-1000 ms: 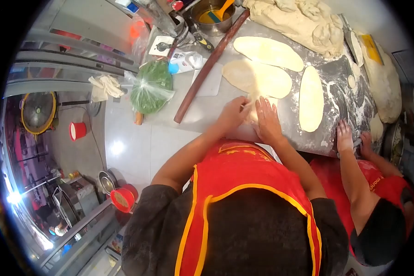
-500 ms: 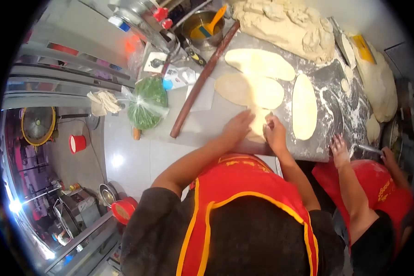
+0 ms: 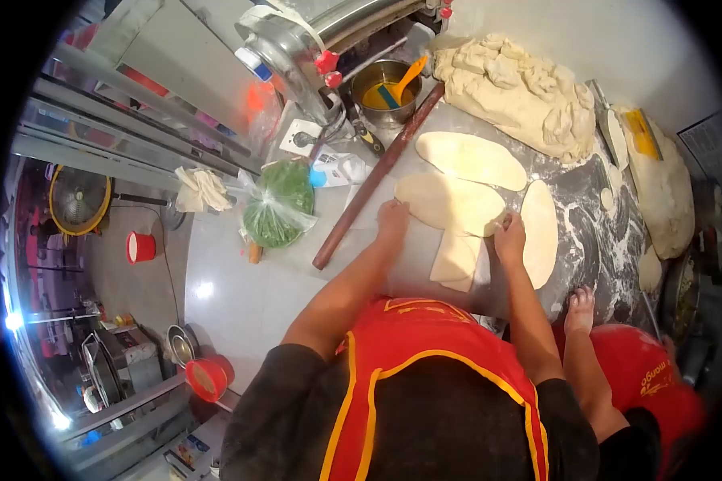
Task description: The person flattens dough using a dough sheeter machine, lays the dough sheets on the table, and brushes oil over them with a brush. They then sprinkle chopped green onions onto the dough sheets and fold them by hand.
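A flat oval dough sheet (image 3: 445, 200) lies crosswise on the grey worktop in front of me. My left hand (image 3: 392, 223) is closed at its left end, fingertips on the edge. At the right end, my right hand (image 3: 509, 238) pinches the edge between thumb and fingers. Just below, partly touching this sheet, is a narrower folded piece of dough (image 3: 456, 264). Another oval dough sheet (image 3: 472, 158) lies beyond, and a third oval sheet (image 3: 540, 234) lies lengthwise to the right of my right hand.
A long brown rolling pin (image 3: 377, 176) lies left of the sheets. Behind it stands a metal bowl (image 3: 367, 78) with an orange-handled brush. A big dough mass (image 3: 521, 96) sits at the back. At right, a co-worker's floury hand (image 3: 580, 309) rests on the table edge.
Both my hands have left the folded piece near the table edge and moved apart to the two ends of the oval sheet beyond it. The view has shifted slightly.
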The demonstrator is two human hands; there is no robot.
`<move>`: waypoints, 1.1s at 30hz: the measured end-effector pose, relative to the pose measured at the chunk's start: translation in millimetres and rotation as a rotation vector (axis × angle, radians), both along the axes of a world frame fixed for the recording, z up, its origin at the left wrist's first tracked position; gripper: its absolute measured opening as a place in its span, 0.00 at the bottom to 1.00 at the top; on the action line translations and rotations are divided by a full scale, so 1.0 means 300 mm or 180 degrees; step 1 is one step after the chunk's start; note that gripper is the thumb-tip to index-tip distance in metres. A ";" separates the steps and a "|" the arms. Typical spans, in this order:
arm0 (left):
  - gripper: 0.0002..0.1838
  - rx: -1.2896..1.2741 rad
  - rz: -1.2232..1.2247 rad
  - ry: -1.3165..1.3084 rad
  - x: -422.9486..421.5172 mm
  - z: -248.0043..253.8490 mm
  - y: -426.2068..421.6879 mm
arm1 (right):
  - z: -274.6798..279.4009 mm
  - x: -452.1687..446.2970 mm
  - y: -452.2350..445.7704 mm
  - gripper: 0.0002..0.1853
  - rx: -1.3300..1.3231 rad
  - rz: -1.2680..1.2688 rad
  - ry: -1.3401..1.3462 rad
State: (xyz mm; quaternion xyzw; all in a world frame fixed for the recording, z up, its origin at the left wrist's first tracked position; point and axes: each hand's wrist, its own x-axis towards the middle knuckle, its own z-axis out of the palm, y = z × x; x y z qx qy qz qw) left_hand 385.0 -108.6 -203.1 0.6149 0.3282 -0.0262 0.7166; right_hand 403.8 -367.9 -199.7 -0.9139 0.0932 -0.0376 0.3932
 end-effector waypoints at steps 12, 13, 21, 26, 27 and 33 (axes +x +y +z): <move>0.25 0.4723 -0.1331 -0.1624 -0.025 0.006 0.023 | -0.010 0.076 0.003 0.18 -0.0297 -0.0050 0.0020; 0.28 0.4623 -0.1392 -0.1441 -0.047 0.009 -0.002 | -0.019 0.064 0.003 0.18 -0.0254 -0.0017 -0.0044; 0.36 0.3593 -0.2105 -0.1526 0.035 0.039 -0.291 | 0.025 0.036 -0.002 0.17 -0.0140 0.0054 -0.0019; 0.27 0.4495 -0.1253 -0.0999 0.029 -0.001 -0.035 | -0.071 0.066 -0.028 0.18 0.0309 -0.0393 0.0333; 0.26 0.4331 -0.1330 -0.0857 0.057 0.021 0.006 | -0.076 0.097 -0.021 0.17 0.0331 -0.0486 0.0452; 0.17 0.3701 -0.1688 0.0093 0.132 0.095 0.059 | 0.035 0.132 0.018 0.09 -0.0275 0.0097 0.0420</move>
